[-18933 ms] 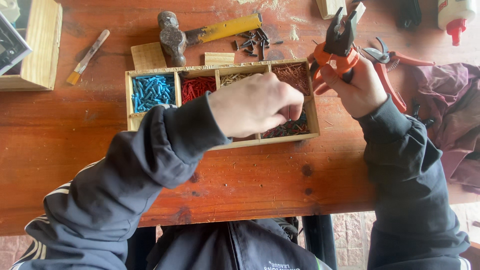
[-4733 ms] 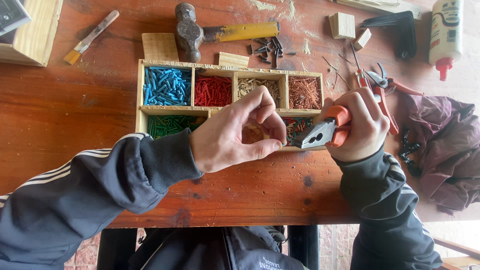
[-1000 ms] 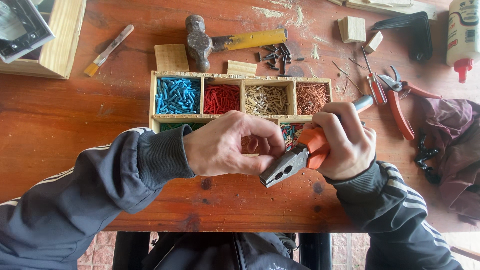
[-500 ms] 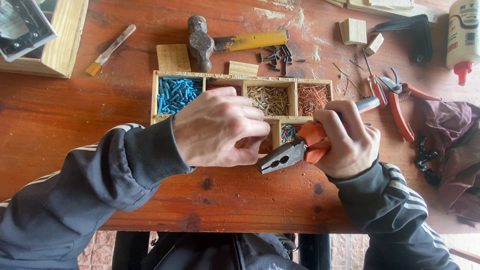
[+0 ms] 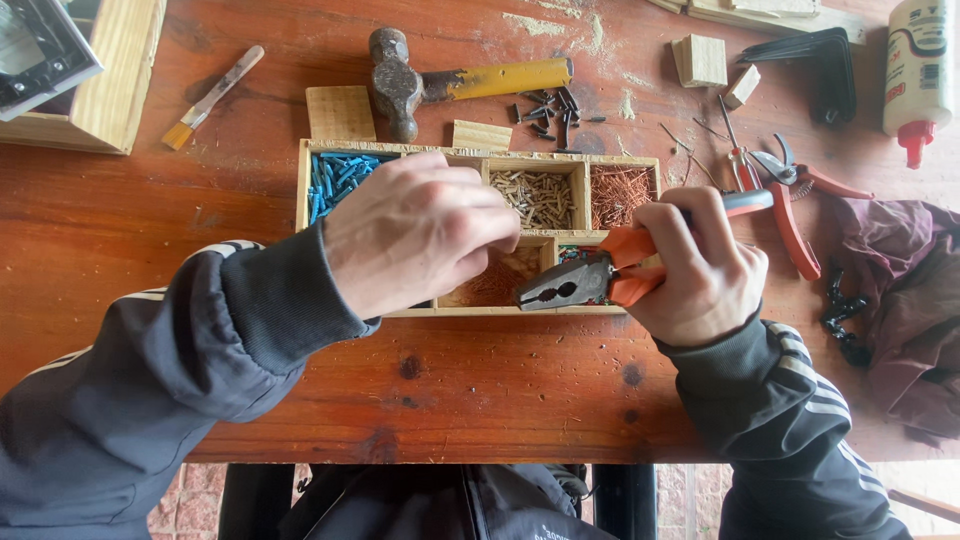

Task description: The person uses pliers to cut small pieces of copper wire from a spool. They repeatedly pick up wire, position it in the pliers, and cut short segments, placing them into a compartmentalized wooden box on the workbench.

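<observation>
A wooden compartment tray (image 5: 622, 158) sits on the red-brown wooden table (image 5: 90, 240). It holds blue pieces (image 5: 335, 175), tan pieces (image 5: 540, 195) and copper-coloured pieces (image 5: 618, 195). My left hand (image 5: 420, 235) hovers over the tray's middle compartments with its fingers curled downward; whatever is under the fingers is hidden. My right hand (image 5: 700, 270) grips orange-handled pliers (image 5: 560, 288), whose dark jaws point left over the tray's front row, close to my left fingertips.
A hammer (image 5: 470, 82) with a yellow handle lies behind the tray, beside dark screws (image 5: 550, 110) and small wood blocks (image 5: 340, 112). Red-handled cutters (image 5: 790, 200), a glue bottle (image 5: 915, 70) and a dark cloth (image 5: 900, 300) lie at the right. A small brush (image 5: 210, 97) and a wooden box (image 5: 110, 90) are at the left.
My left hand has moved from the table's front edge up over the tray. The pliers stay in my right hand, jaws still pointing left.
</observation>
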